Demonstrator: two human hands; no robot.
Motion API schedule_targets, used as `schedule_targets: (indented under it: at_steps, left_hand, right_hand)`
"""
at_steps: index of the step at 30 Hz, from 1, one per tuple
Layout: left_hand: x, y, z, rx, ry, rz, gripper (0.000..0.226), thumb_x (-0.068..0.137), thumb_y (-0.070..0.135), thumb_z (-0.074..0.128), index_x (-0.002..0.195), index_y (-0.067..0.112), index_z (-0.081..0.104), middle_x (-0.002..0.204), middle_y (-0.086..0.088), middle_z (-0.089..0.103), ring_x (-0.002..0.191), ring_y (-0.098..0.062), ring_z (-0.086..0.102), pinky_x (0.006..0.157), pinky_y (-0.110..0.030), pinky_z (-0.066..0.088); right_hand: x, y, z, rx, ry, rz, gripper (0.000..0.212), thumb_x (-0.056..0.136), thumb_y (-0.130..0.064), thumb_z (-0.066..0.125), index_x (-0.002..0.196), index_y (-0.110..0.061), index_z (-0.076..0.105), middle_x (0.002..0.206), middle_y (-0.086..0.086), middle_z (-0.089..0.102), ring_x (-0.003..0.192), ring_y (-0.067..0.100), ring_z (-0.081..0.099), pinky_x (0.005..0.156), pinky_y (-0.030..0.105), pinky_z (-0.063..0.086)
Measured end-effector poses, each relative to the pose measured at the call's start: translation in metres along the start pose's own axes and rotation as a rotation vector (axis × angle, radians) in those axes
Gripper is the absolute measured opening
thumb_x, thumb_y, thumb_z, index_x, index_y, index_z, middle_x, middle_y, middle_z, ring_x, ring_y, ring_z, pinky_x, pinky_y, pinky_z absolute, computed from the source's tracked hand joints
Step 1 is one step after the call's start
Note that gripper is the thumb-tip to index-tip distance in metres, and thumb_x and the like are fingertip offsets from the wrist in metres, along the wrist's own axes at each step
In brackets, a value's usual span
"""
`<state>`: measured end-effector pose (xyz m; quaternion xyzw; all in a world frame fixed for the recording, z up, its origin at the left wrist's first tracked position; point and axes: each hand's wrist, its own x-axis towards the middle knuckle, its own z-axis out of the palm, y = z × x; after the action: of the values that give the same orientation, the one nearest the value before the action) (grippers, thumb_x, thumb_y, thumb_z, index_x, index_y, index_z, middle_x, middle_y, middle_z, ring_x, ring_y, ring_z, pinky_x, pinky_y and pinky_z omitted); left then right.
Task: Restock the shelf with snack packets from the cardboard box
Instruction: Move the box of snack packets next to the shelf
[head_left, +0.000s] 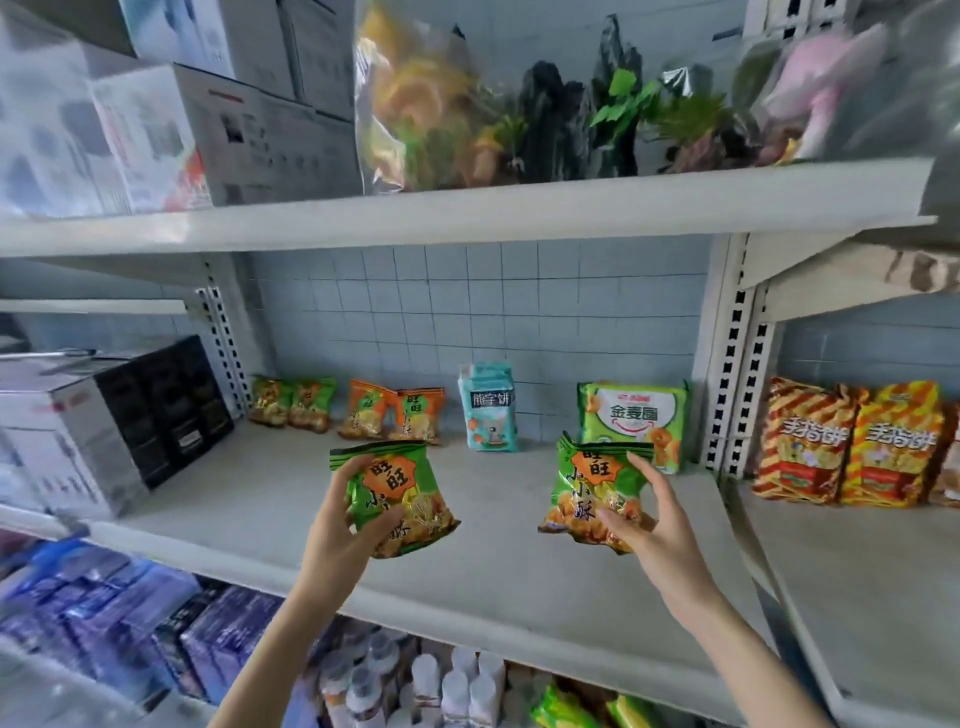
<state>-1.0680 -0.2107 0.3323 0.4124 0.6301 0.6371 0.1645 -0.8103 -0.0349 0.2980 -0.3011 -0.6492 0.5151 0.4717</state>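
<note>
L hand (340, 525) gripped a green foil snack packet w/ orange label (397, 488), thumb across the front, fingers curled behind. R hand (647, 519) gripped a second green foil packet (597, 488) of the same kind, fingertips on its right edge & lower front. Both were held upright, well apart, over the front half of the pale grey metal shelf board (493, 582). Along the tiled back wall stood, L to R: two small green packets (291, 402), two small orange packets (392, 415), a teal-white pouch (488, 410) & a big green-white bag (636, 415), just behind the R-hand packet. Red-yellow striped bags (847, 447) sat in the next bay on the right.
</note>
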Motion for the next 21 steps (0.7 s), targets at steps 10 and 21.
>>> schedule_targets:
  at_steps: [10,21]
  left_hand:
    - [0.063,-0.052,-0.086,0.053,0.077,-0.050,0.063,0.080,-0.003,0.069,0.110,0.046,0.047,0.105,0.001,0.064,0.082,-0.007,0.068,0.058,-0.023,0.055]
    - [0.102,-0.076,-0.220,0.127,0.047,0.000,0.062,0.080,-0.001,0.071,0.118,0.041,0.046,0.107,0.000,0.063,0.086,-0.010,0.066,0.066,-0.027,0.056]
  right_hand:
    - [0.056,0.013,0.111,-0.025,-0.133,-0.019,0.066,0.082,-0.008,0.072,0.132,-0.037,0.039,0.141,-0.005,0.040,0.123,0.018,0.050,0.095,0.036,0.050]
    - [0.051,0.007,0.258,-0.003,-0.113,-0.015,0.065,0.081,-0.011,0.072,0.131,-0.037,0.040,0.139,-0.009,0.038,0.113,-0.001,0.054,0.080,0.016,0.051]
